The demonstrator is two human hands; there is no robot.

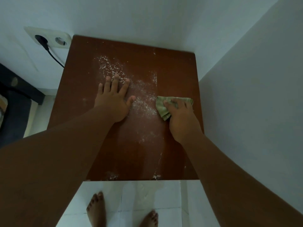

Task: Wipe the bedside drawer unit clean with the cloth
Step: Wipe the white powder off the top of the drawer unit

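The brown top of the bedside drawer unit [173,69] fills the middle of the head view, seen from above. White dust and crumbs [144,102] run in a streak across its centre, with smaller patches near the front edge. My left hand [113,100] lies flat on the top with its fingers spread, just left of the dust. My right hand [182,118] presses a crumpled green cloth [161,108] onto the top near the right side, at the right edge of the dust streak.
White walls close in behind the unit and on its right. A double wall socket [49,38] with a black plug and cable [55,58] sits at the back left. Dark furniture [14,102] stands on the left. My bare feet [96,208] rest on white floor tiles in front.
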